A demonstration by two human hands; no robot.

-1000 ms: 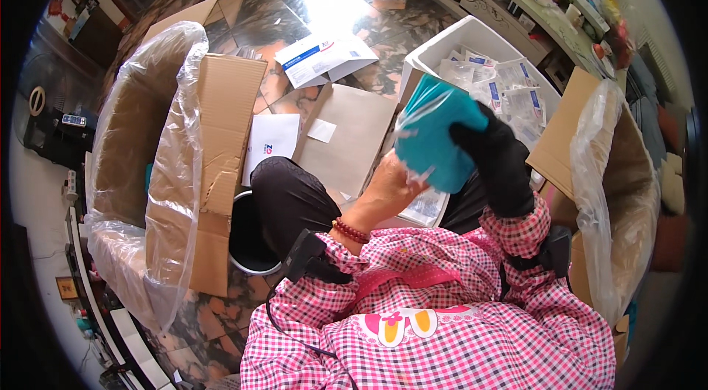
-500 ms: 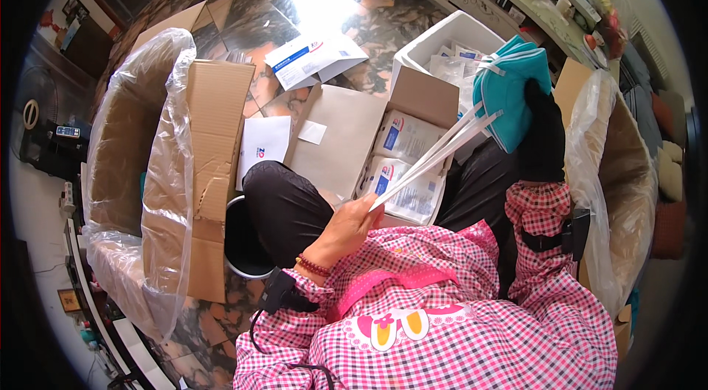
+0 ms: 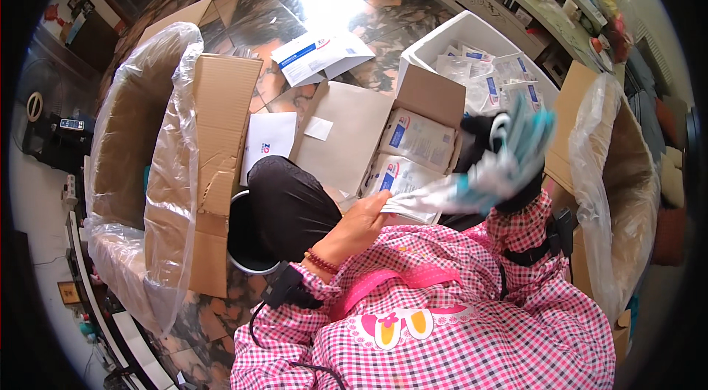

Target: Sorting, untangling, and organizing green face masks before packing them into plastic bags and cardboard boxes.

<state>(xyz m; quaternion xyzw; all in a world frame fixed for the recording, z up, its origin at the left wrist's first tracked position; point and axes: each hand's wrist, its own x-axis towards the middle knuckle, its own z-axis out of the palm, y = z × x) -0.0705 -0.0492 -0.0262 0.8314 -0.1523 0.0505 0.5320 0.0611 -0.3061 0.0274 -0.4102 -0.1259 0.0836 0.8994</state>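
The left hand [image 3: 352, 228] has its fingers pressed together, pinching the white straps [image 3: 417, 202] of a bundle of teal masks [image 3: 529, 135], while the black-gloved right hand [image 3: 478, 143] grips the blurred bundle itself. The masks are in the air beside an open cardboard box [image 3: 436, 97] holding printed packets [image 3: 418, 140], and nearer the person than the white bin [image 3: 434, 48] with more clear-wrapped packets [image 3: 483, 91].
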